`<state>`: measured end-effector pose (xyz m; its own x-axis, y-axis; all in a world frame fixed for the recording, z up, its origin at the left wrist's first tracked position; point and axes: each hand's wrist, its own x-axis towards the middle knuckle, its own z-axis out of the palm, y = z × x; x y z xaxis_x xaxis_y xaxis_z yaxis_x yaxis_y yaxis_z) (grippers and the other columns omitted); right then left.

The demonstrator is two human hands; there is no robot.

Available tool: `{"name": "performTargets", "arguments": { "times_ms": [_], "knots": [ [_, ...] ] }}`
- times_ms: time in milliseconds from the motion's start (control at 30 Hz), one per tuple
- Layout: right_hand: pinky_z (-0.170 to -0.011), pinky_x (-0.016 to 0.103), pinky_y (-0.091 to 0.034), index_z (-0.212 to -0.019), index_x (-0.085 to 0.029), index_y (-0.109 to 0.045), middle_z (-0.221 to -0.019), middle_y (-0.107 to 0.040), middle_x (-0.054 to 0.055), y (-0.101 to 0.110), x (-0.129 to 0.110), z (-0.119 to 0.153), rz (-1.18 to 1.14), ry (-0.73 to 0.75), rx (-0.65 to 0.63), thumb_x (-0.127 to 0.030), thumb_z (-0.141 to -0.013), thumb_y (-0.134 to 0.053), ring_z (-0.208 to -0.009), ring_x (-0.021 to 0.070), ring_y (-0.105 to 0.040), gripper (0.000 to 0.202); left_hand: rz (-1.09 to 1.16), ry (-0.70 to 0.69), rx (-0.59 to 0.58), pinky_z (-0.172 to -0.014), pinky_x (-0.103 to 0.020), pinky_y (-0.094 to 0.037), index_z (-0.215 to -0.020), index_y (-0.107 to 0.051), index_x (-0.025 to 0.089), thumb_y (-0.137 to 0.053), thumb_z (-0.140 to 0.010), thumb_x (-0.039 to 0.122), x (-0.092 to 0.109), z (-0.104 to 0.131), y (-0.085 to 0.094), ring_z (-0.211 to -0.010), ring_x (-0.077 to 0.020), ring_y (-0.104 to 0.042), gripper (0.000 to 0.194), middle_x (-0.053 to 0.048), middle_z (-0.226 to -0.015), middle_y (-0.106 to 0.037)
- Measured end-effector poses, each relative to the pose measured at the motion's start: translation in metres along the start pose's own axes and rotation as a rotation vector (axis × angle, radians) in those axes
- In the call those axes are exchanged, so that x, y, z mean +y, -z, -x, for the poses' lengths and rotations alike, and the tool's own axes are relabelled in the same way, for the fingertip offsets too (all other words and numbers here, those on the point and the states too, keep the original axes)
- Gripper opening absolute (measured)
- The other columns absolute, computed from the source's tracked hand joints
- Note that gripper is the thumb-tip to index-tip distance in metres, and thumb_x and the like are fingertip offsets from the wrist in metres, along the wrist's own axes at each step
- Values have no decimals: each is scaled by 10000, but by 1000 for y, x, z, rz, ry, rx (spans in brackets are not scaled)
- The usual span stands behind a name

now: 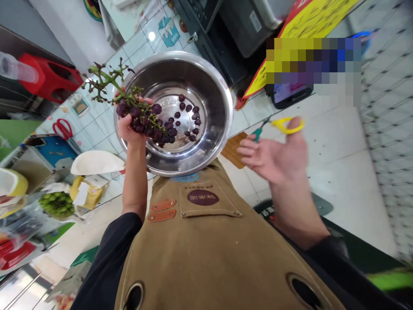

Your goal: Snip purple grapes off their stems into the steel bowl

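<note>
The left hand (130,129) is closed around a dark purple grape bunch with a branching green stem (135,112), held over the nine o'clock side of a wide, round, shiny stainless-steel bowl (226,103). The bunch's long axis runs from ten to four o'clock: bare green stem ends stick up at ten, beyond the bowl's rim, while the fruit points toward four, into the bowl. Loose dark purple grapes (195,116) lie on the bowl's floor, at about three o'clock from the left grip.

The right hand (274,155) is well apart, outside the bowl at four o'clock, palm turned up and fingers spread; it holds small yellow-and-green-handled scissors (277,124), the thumb through the yellow loop and the fingertips at the green handle. From the scissors, the bunch lies at nine o'clock, across the bowl. The left hand is by far the nearer, gripping the bunch itself.
</note>
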<state>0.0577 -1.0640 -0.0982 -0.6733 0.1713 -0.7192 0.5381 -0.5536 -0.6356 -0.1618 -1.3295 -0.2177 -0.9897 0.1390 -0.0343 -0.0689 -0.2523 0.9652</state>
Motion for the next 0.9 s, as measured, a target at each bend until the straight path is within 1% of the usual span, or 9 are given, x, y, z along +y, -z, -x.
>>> {"name": "performTargets", "arguments": {
  "times_ms": [67,133,267,367,500,633,733,833,900],
  "knots": [
    [-517,238,-263,-837,-251,-526,-752,-387,-30,4,16,0,-191,-97,-64,-889,-844,-624,-649,145,-350,646,67,-1,3,-1006,-468,-593,-1468,-604,361,-583,-795,819,-1,2,-3,-1101,-320,-760,814,-52,-1026,-742],
    [-510,233,-307,-928,-264,-533,-769,-393,-38,-1,31,0,-259,-71,-165,-889,-748,-761,-656,151,-370,689,109,-4,-6,-1015,-481,-588,-1456,-612,341,-585,-797,802,-1,3,-9,-1102,-326,-760,804,-58,-1022,-740],
    [-480,207,-316,-955,-258,-483,-751,-429,-62,-29,49,-5,-141,-132,-546,-936,-702,-773,-610,117,-395,780,62,12,-43,-1056,-520,-578,-1397,-654,325,-578,-755,859,1,5,-21,-1177,-355,-741,839,-79,-1036,-745],
    [-433,175,-269,-921,-247,-457,-731,-433,-78,-47,54,-14,-37,-233,-711,-918,-716,-787,-563,84,-377,775,34,6,-57,-1097,-542,-574,-1296,-712,302,-564,-722,896,4,6,-27,-1203,-372,-735,840,-90,-1008,-750],
    [-403,160,-245,-883,-245,-428,-727,-441,-79,-59,56,-21,56,-303,-778,-892,-777,-764,-532,64,-369,737,-23,3,-51,-1133,-561,-573,-1195,-743,299,-487,-746,923,13,6,-26,-1208,-374,-743,810,-85,-972,-749],
    [-388,162,-237,-880,-246,-415,-707,-428,-83,-63,51,-21,109,-379,-791,-899,-818,-716,-510,59,-354,722,-28,17,-106,-1137,-575,-565,-1232,-722,320,-520,-709,942,18,6,-23,-1253,-391,-727,837,-92,-1024,-754],
    [-378,162,-221,-842,-243,-403,-687,-408,-86,-65,46,-22,136,-425,-793,-907,-791,-733,-497,51,-334,743,7,31,-143,-1124,-593,-559,-1286,-687,325,-582,-647,939,14,3,-21,-1279,-413,-707,892,-103,-1069,-744],
    [-382,154,-193,-858,-246,-402,-670,-392,-97,-66,42,-26,103,-483,-795,-936,-752,-738,-487,45,-309,775,8,30,-141,-1113,-607,-562,-1327,-647,326,-608,-633,919,7,-2,-19,-1302,-420,-691,914,-106,-1098,-727],
    [-388,152,-174,-878,-248,-402,-664,-388,-101,-67,41,-30,68,-531,-787,-918,-781,-733,-481,43,-294,753,24,23,-154,-1111,-616,-563,-1331,-631,332,-637,-640,888,3,-5,-19,-1309,-420,-687,888,-104,-1109,-720]
  ]
}}
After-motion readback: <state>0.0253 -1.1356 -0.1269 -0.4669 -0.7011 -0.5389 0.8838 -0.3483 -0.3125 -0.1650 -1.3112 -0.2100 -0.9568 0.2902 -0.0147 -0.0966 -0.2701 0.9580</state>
